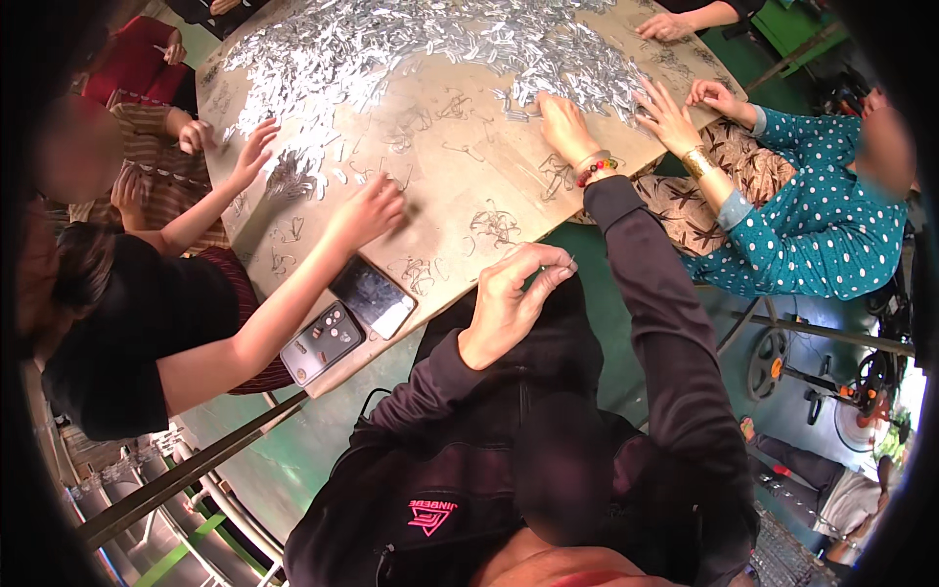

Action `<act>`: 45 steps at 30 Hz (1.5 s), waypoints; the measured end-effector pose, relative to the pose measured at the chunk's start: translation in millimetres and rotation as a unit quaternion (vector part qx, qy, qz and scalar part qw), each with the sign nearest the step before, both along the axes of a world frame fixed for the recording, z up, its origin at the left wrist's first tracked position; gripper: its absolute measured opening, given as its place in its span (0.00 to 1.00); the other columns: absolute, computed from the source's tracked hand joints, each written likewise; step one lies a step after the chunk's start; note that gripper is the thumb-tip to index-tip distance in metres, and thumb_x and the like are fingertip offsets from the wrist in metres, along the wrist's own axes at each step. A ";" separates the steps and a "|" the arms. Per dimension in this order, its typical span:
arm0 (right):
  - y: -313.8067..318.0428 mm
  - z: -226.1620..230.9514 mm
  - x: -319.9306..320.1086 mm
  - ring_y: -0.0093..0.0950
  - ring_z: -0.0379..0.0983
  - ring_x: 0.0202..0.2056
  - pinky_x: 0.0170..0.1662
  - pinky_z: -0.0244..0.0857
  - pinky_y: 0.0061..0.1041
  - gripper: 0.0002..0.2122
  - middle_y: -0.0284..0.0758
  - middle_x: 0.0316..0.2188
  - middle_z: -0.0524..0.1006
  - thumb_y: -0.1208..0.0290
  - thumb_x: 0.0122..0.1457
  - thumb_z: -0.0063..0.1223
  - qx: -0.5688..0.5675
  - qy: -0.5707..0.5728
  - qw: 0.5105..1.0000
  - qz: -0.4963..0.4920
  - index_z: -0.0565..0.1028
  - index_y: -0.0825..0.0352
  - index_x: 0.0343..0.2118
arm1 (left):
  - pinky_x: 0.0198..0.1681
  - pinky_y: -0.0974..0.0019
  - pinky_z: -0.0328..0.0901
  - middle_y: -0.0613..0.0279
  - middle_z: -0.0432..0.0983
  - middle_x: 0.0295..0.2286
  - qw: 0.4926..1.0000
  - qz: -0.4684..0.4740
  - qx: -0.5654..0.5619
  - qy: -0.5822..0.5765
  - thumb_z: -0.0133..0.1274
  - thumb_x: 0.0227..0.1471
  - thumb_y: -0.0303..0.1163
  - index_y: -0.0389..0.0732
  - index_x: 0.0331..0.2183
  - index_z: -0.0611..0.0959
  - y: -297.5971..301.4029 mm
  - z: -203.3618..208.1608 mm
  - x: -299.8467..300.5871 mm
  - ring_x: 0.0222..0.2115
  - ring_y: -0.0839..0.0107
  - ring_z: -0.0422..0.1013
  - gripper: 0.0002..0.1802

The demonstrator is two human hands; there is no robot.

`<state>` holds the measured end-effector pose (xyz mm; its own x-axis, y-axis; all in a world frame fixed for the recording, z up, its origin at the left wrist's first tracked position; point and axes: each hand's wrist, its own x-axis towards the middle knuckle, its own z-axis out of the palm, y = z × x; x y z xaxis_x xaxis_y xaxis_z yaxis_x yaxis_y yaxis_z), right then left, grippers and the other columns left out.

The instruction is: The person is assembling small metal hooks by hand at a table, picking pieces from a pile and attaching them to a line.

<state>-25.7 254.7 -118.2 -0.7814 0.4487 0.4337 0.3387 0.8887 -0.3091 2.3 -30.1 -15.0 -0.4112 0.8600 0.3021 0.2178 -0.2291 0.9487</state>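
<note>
My left hand point(509, 301) is raised just off the table's near edge, thumb and fingertips pressed together in a pinch. Whatever is between those fingertips is too small to name. With a beaded bracelet at its wrist, my right hand point(567, 129) reaches across the table to the edge of a wide heap of small silver metal pieces point(391, 59). Its fingers are curled down at the pieces, and what they grip is hidden. Thin bent wire pieces point(496, 225) lie in a loose cluster on the tabletop between my two hands.
The worn tan table point(440, 186) carries more scattered wire clusters. Two phones point(374, 295) lie at its near left corner. Co-workers sit around it: a black-shirted person's hand point(370, 210) is at left, and a hand point(673, 119) with a gold bracelet is close to my right hand.
</note>
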 end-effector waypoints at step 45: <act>-146.6 82.8 172.4 0.20 0.69 0.24 0.29 0.65 0.17 0.09 0.34 0.25 0.75 0.84 0.47 0.55 -0.505 0.368 0.771 -0.123 0.76 0.75 0.33 | 0.37 0.65 0.65 0.50 0.70 0.37 0.713 0.092 -0.346 0.603 0.40 0.49 0.25 0.39 0.38 0.70 71.4 -101.4 -184.0 0.36 0.61 0.69 0.12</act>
